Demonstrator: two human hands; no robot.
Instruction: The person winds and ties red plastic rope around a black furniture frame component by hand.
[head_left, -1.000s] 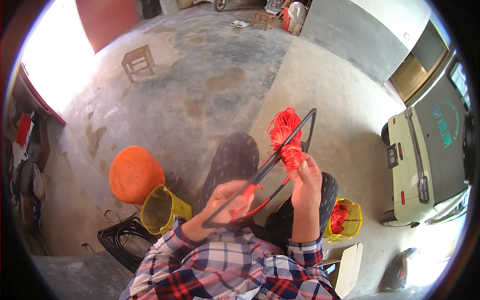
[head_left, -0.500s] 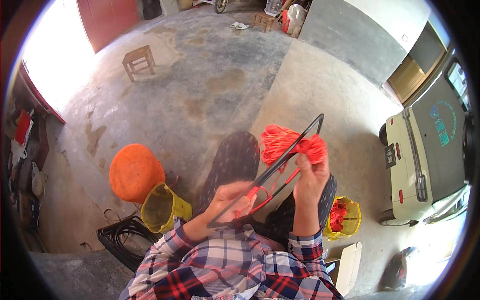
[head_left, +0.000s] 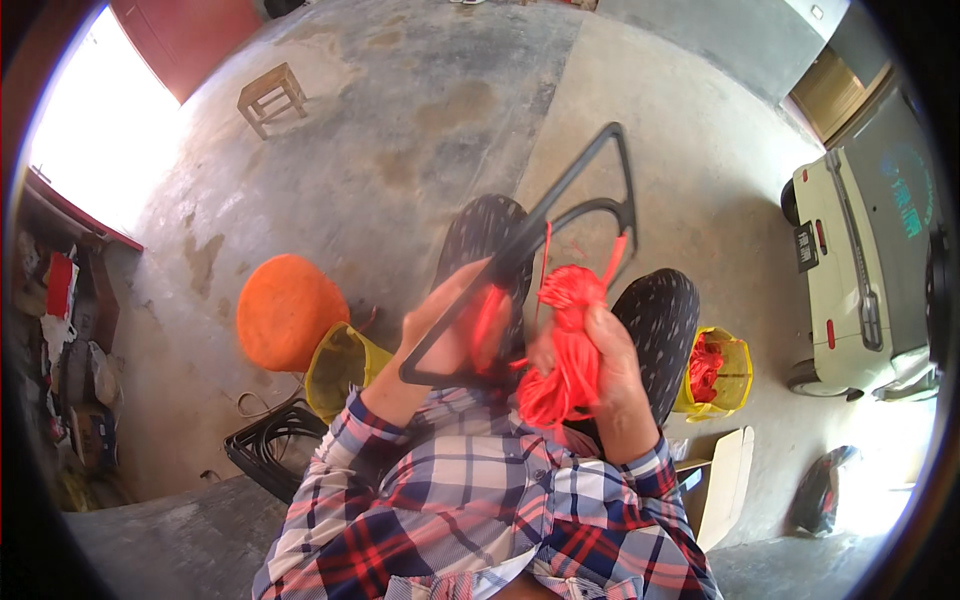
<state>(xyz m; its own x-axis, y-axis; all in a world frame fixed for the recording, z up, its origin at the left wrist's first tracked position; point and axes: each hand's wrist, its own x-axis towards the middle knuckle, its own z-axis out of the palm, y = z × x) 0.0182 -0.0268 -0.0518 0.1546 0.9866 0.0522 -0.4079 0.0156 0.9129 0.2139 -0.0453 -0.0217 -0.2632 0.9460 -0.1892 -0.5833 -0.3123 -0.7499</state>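
Observation:
A black triangular frame (head_left: pixel 540 212) slants across my lap, with a curved inner bar at its far end. Behind the frame's long side, my left hand (head_left: pixel 437 322) is closed around it, somewhat blurred, with red cord bunched at the fingers. My right hand (head_left: pixel 622 362) grips a bundle of bright red cord (head_left: pixel 562 385), tied in at its upper part and fanning out below. Strands of the cord run up to the frame's inner bar and far corner. Both hands are held above my knees, the bundle to the right of the frame.
An orange round-topped seat (head_left: pixel 290 312) and a yellow bin (head_left: pixel 345 365) stand left of my legs, near coiled black hose (head_left: pixel 275 445). On my right, another yellow bin (head_left: pixel 742 365) contains red cord. A wooden stool (head_left: pixel 272 98) stands farther off; a small vehicle (head_left: pixel 850 290) is at right.
The cord bundle has come down and nearer my body in my right hand, off the frame's far end. The frame has turned, its inner bar now showing. My view has shifted slightly.

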